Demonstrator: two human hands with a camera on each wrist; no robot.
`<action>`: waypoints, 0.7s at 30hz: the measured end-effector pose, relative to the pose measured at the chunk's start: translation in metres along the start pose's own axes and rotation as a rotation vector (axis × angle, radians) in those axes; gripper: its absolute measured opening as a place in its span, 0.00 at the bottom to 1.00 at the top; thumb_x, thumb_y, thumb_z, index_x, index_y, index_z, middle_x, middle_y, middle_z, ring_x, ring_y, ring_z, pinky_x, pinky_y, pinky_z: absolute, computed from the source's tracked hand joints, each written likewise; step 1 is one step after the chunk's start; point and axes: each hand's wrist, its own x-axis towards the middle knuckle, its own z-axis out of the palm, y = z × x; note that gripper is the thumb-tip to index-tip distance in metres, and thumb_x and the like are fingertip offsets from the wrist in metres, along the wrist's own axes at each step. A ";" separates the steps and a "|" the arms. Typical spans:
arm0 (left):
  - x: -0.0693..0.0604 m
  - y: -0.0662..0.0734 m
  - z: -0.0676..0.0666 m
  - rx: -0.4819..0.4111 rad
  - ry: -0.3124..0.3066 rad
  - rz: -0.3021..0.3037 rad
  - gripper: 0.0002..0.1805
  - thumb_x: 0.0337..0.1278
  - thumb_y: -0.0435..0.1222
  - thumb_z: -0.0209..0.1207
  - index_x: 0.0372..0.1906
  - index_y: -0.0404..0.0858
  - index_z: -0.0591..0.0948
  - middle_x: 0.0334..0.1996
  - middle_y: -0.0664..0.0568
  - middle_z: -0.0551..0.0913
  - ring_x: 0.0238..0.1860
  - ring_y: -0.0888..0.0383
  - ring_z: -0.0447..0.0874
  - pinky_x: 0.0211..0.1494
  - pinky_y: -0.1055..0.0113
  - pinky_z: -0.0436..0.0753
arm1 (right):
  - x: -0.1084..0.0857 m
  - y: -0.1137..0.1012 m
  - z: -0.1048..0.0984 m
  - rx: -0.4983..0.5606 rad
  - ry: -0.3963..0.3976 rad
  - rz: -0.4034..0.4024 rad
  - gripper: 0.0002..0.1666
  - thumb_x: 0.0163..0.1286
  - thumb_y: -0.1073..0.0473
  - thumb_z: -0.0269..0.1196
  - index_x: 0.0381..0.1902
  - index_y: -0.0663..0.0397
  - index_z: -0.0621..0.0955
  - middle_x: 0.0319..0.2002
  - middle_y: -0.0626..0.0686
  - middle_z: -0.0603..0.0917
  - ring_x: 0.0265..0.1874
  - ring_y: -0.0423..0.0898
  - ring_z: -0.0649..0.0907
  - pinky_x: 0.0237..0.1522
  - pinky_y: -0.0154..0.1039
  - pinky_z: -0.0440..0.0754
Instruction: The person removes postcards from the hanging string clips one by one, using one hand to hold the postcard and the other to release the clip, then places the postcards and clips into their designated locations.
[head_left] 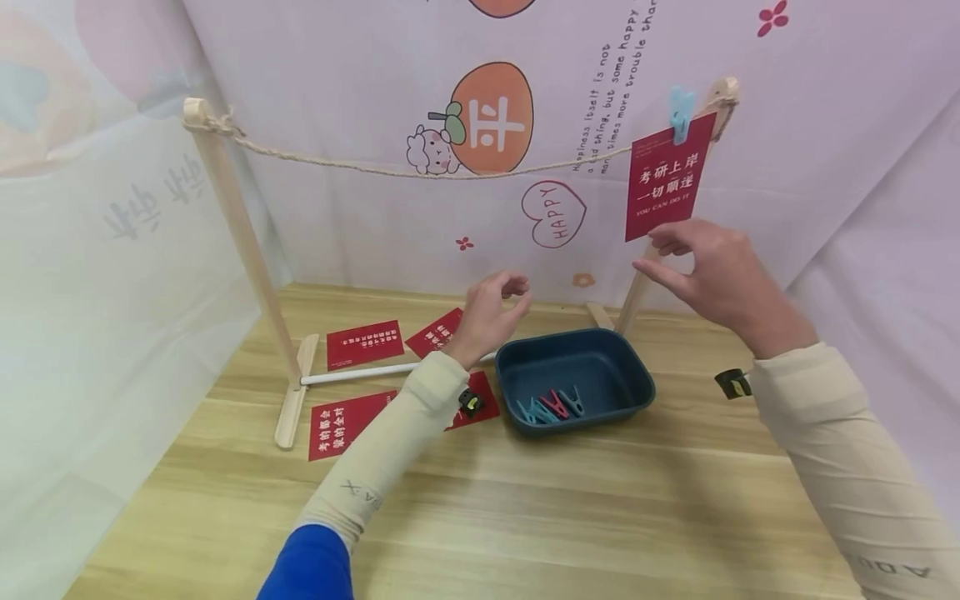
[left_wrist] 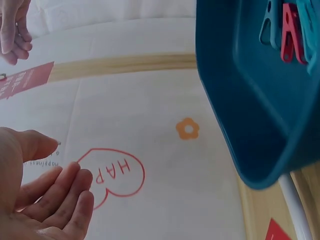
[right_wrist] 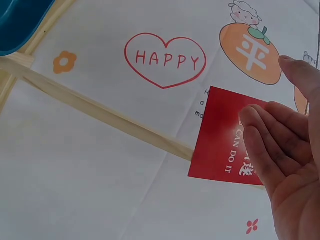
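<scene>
A red card [head_left: 670,179] with white writing hangs from the twine [head_left: 420,173] at the right, held by a light blue clothespin [head_left: 681,114]. My right hand [head_left: 723,271] is just below and in front of the card, thumb apart from the fingers; the right wrist view has the card [right_wrist: 220,145] behind the fingers, with nothing pinched. My left hand [head_left: 491,315] hovers left of the dark blue basin [head_left: 576,342], fingers loosely bent around nothing. Inside the basin lie several clothespins [head_left: 553,406], blue, red and grey-blue.
The twine runs between two wooden posts [head_left: 243,233], joined low down by a white rod [head_left: 363,372]. Several red cards [head_left: 365,343] lie on the wooden table [head_left: 525,525], some partly covered by my left arm. A printed cloth [head_left: 360,83] hangs behind.
</scene>
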 end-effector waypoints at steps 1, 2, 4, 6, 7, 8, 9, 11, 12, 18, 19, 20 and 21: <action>0.001 0.002 0.002 -0.007 0.000 -0.003 0.18 0.74 0.36 0.63 0.63 0.34 0.81 0.57 0.42 0.88 0.60 0.48 0.87 0.71 0.56 0.84 | 0.000 0.000 -0.002 -0.005 0.010 0.002 0.28 0.61 0.60 0.80 0.56 0.65 0.85 0.48 0.67 0.90 0.46 0.64 0.89 0.52 0.65 0.88; 0.002 0.003 0.004 -0.011 0.000 -0.006 0.18 0.75 0.36 0.63 0.63 0.34 0.81 0.57 0.42 0.87 0.60 0.48 0.86 0.71 0.57 0.83 | 0.001 -0.001 -0.003 -0.008 0.022 0.003 0.28 0.60 0.61 0.80 0.56 0.65 0.85 0.48 0.67 0.90 0.46 0.64 0.89 0.52 0.64 0.88; 0.004 0.006 0.007 -0.017 0.007 -0.004 0.18 0.75 0.36 0.63 0.63 0.34 0.81 0.57 0.42 0.88 0.60 0.49 0.87 0.70 0.59 0.84 | 0.002 0.000 -0.005 -0.012 0.048 0.004 0.27 0.60 0.61 0.80 0.55 0.67 0.85 0.47 0.68 0.90 0.45 0.65 0.89 0.51 0.65 0.88; 0.007 0.009 0.011 -0.021 0.014 -0.001 0.18 0.75 0.36 0.63 0.62 0.34 0.81 0.57 0.43 0.88 0.60 0.49 0.87 0.70 0.60 0.84 | 0.004 0.000 -0.008 -0.014 0.069 0.006 0.27 0.60 0.61 0.80 0.55 0.67 0.85 0.47 0.68 0.90 0.45 0.65 0.89 0.50 0.65 0.88; 0.009 0.011 0.013 -0.023 0.024 0.006 0.17 0.74 0.35 0.63 0.62 0.34 0.81 0.57 0.43 0.88 0.60 0.49 0.87 0.70 0.61 0.84 | 0.005 0.001 -0.009 -0.012 0.074 0.009 0.28 0.60 0.61 0.80 0.55 0.67 0.85 0.47 0.68 0.89 0.45 0.65 0.89 0.50 0.65 0.88; 0.010 0.011 0.014 -0.028 0.032 0.011 0.17 0.74 0.35 0.63 0.62 0.33 0.82 0.56 0.43 0.88 0.59 0.50 0.87 0.69 0.61 0.84 | 0.006 0.001 -0.010 -0.012 0.077 0.013 0.28 0.60 0.61 0.80 0.56 0.67 0.85 0.48 0.68 0.89 0.45 0.66 0.89 0.50 0.66 0.87; 0.012 0.012 0.016 -0.030 0.040 0.016 0.17 0.74 0.35 0.63 0.61 0.33 0.82 0.56 0.43 0.88 0.59 0.50 0.88 0.69 0.62 0.84 | 0.007 0.000 -0.011 -0.012 0.078 0.013 0.28 0.61 0.61 0.80 0.56 0.67 0.84 0.48 0.69 0.89 0.45 0.66 0.89 0.50 0.66 0.87; 0.015 0.013 0.019 -0.033 0.050 0.027 0.17 0.74 0.35 0.63 0.61 0.33 0.82 0.55 0.43 0.89 0.58 0.50 0.88 0.69 0.63 0.84 | 0.010 -0.001 -0.014 -0.019 0.074 0.016 0.29 0.61 0.60 0.79 0.58 0.66 0.84 0.49 0.68 0.89 0.46 0.66 0.89 0.50 0.67 0.87; 0.016 0.014 0.020 -0.037 0.053 0.028 0.17 0.74 0.35 0.63 0.61 0.33 0.82 0.55 0.43 0.89 0.58 0.50 0.88 0.68 0.64 0.84 | 0.011 -0.002 -0.016 -0.019 0.074 0.014 0.29 0.62 0.60 0.79 0.58 0.66 0.84 0.49 0.68 0.89 0.46 0.66 0.89 0.51 0.66 0.87; 0.021 0.019 0.028 -0.060 0.055 0.058 0.16 0.74 0.35 0.64 0.60 0.32 0.82 0.55 0.42 0.89 0.57 0.50 0.88 0.68 0.65 0.84 | 0.020 -0.004 -0.025 -0.030 0.097 0.015 0.28 0.62 0.60 0.79 0.58 0.67 0.84 0.48 0.69 0.90 0.47 0.67 0.89 0.51 0.66 0.87; 0.022 0.019 0.030 -0.063 0.058 0.066 0.16 0.74 0.35 0.64 0.60 0.32 0.82 0.55 0.42 0.89 0.57 0.50 0.88 0.68 0.66 0.84 | 0.021 -0.004 -0.027 -0.032 0.107 0.015 0.27 0.63 0.61 0.79 0.57 0.66 0.85 0.47 0.68 0.90 0.47 0.66 0.89 0.55 0.57 0.89; 0.023 0.020 0.031 -0.067 0.061 0.074 0.16 0.74 0.35 0.64 0.60 0.32 0.82 0.55 0.42 0.89 0.57 0.50 0.88 0.68 0.66 0.84 | 0.023 -0.004 -0.028 -0.034 0.113 0.018 0.27 0.63 0.61 0.78 0.57 0.66 0.85 0.47 0.68 0.90 0.47 0.66 0.89 0.58 0.47 0.89; 0.023 0.020 0.033 -0.071 0.063 0.079 0.16 0.73 0.35 0.64 0.60 0.32 0.82 0.55 0.42 0.89 0.57 0.50 0.88 0.68 0.66 0.84 | 0.024 -0.003 -0.030 -0.035 0.120 0.019 0.26 0.63 0.60 0.78 0.57 0.66 0.85 0.47 0.68 0.90 0.47 0.66 0.89 0.60 0.36 0.87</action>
